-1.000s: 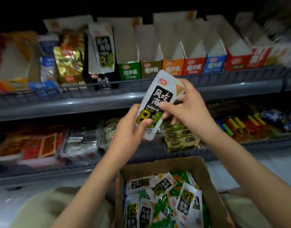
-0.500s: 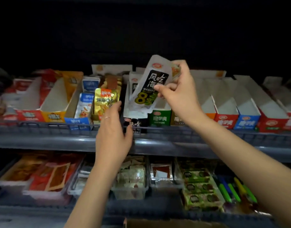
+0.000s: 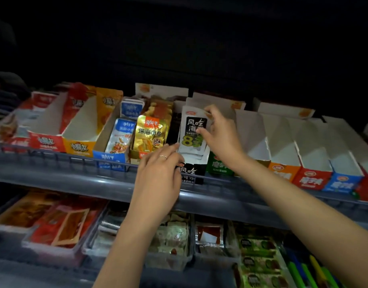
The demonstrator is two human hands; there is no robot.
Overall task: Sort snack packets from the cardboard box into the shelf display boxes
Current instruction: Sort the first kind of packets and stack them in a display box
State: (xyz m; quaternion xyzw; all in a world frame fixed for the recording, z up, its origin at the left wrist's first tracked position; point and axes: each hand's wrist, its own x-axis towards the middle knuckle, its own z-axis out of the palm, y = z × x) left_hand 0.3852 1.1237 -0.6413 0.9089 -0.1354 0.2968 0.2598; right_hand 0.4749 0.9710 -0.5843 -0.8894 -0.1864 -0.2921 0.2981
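A white snack packet point(image 3: 191, 129) with a black label stands upright in the black display box point(image 3: 192, 170) on the upper shelf, in front of other packets of the same kind. My right hand point(image 3: 220, 135) pinches its right edge and top corner. My left hand point(image 3: 160, 173) rests against the front of the black box, fingertips touching the packet's lower left corner. The cardboard box is out of view.
Gold packets point(image 3: 151, 135) and blue packets point(image 3: 121, 136) fill boxes to the left. Empty display boxes, green point(image 3: 219, 166), orange, red point(image 3: 313, 178) and blue, line the right. A wire rail point(image 3: 60, 161) fronts the shelf. Trays of snacks fill the lower shelf point(image 3: 172, 235).
My right hand has lowered the packet from above the shelf into the black box. My left hand has moved right to the box front. The view has tilted up from the cardboard box.
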